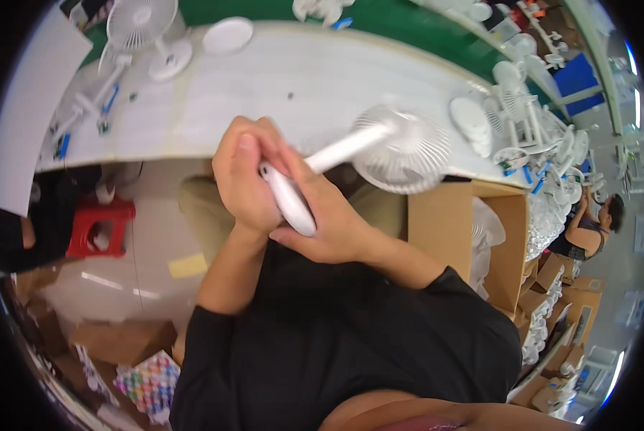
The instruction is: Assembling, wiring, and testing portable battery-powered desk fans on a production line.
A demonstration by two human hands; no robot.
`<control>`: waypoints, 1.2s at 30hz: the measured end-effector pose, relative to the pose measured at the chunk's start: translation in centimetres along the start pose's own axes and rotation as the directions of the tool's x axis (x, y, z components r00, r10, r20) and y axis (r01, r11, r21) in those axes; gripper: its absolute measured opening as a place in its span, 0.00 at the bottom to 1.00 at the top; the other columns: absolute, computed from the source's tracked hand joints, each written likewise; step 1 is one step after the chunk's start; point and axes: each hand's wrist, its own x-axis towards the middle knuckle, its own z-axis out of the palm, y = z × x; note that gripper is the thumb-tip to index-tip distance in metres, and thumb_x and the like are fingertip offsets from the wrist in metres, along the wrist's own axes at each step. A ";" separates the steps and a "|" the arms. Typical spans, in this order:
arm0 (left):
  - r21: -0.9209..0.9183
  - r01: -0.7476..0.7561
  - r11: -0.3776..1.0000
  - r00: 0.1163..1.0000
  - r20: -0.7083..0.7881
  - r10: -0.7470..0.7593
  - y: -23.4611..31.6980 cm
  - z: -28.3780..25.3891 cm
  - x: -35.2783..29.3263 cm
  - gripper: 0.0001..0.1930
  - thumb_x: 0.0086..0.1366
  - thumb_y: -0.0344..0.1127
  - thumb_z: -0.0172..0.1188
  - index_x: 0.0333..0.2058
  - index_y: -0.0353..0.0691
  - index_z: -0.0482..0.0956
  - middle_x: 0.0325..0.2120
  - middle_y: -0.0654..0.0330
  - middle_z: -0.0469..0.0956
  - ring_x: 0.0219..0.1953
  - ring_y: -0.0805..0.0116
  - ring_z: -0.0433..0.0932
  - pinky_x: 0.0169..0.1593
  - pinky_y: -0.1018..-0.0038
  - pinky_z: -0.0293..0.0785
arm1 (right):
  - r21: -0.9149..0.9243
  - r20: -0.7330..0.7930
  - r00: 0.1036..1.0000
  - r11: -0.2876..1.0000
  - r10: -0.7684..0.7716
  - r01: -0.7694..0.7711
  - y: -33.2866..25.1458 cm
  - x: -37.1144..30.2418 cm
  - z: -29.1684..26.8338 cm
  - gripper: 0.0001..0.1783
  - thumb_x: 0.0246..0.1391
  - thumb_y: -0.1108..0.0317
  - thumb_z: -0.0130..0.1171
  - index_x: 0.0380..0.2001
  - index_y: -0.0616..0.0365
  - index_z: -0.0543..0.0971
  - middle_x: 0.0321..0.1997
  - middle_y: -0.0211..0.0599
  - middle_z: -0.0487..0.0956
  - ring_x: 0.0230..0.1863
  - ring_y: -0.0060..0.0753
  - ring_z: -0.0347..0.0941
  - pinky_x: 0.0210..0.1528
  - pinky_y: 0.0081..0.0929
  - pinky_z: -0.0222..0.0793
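In the head view, both of the person's hands are closed around the rounded base [292, 205] of a white fan [348, 148], the left hand [246, 176] curled about its left side and the right hand [330, 215] pressed along its right; the fingers' exact hold beneath is hidden, and the far fingers are blurred. The fan is lifted off the worktable [214, 93], its stem tilting up and rightward from the grip to the ribbed head [402, 154]. Base, stem and caged head already appear joined, so the main body looks largely assembled; whether anything is left at the base cannot be told, as the palms cover much of it. Beyond the grip to the left, another white fan [142, 32] stands upright beside a white disc [228, 35]. Right of the grip lie more white discs [470, 122] and a cluster of fans [519, 118], with an open carton [440, 223] holding white pieces nearer the body, which suggests that this fan is one of many.
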 end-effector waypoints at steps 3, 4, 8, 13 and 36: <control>-0.022 0.155 0.988 0.970 -0.187 -0.156 -2.7 -1.6 1.9 0.10 0.66 0.34 0.45 0.33 0.36 0.73 0.21 0.59 0.72 0.27 0.66 0.69 0.33 0.76 0.65 | -0.309 -0.144 0.988 0.951 -0.052 0.005 2.5 1.3 -2.2 0.41 0.44 0.74 0.61 0.65 0.60 0.63 0.58 0.52 0.73 0.48 0.43 0.75 0.49 0.30 0.70; -0.013 0.142 0.990 0.968 -0.206 -0.142 -3.5 -2.5 2.4 0.10 0.66 0.34 0.45 0.33 0.36 0.73 0.21 0.59 0.72 0.27 0.66 0.69 0.33 0.76 0.65 | -0.286 -0.265 0.962 0.946 0.072 -0.150 3.8 1.4 -3.4 0.33 0.44 0.75 0.61 0.58 0.62 0.69 0.52 0.48 0.77 0.46 0.41 0.75 0.48 0.29 0.70; 0.817 -0.015 0.577 0.999 0.035 -0.024 -6.0 -7.2 5.3 0.05 0.60 0.30 0.52 0.33 0.38 0.74 0.23 0.59 0.75 0.29 0.62 0.71 0.37 0.71 0.67 | -0.327 -0.396 0.916 0.921 0.070 -0.212 9.7 2.9 -11.7 0.25 0.45 0.76 0.60 0.51 0.61 0.74 0.48 0.42 0.79 0.44 0.40 0.75 0.48 0.30 0.70; 0.957 0.137 0.256 0.962 -0.067 -0.265 -6.8 -9.6 4.0 0.04 0.55 0.29 0.55 0.31 0.39 0.76 0.24 0.59 0.76 0.30 0.58 0.72 0.38 0.66 0.69 | -0.661 -0.406 0.914 0.687 0.009 -0.301 17.3 9.3 -24.0 0.28 0.47 0.75 0.60 0.55 0.62 0.72 0.51 0.46 0.79 0.49 0.50 0.75 0.54 0.36 0.69; 0.670 0.380 0.637 0.918 -0.190 -0.348 -4.8 -5.5 5.6 0.11 0.58 0.29 0.58 0.41 0.38 0.77 0.35 0.57 0.76 0.37 0.67 0.73 0.43 0.74 0.69 | -0.279 -0.541 0.837 0.921 0.083 -0.272 9.6 18.9 -18.5 0.10 0.55 0.67 0.59 0.36 0.62 0.79 0.28 0.35 0.79 0.27 0.29 0.69 0.34 0.22 0.67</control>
